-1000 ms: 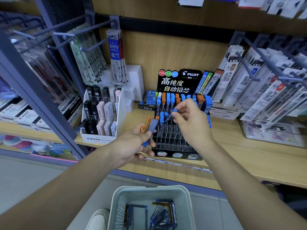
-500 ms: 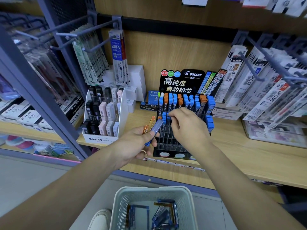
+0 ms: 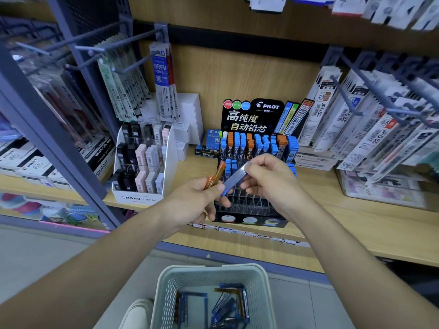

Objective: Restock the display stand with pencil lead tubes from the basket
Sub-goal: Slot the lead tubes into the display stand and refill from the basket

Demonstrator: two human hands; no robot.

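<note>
Head view: handing slim blue plastic lead tube (image 3: pixel 234 178) from gripping left hand (image 3: pixel 190 203), orange plastic tube (image 3: pixel 215 175) too, to pinching right hand (image 3: pixel 268 179), over black slotted stand (image 3: pixel 247 206) at shelf (image 3: pixel 356 222)'s front edge; next needs upright slotting.

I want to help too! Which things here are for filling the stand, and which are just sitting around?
For the job: stand, basket, its tubes, blue tube pinched by right hand, orange tube in left hand.
Just lying about: Mono box, hanging refills, white box.
</note>
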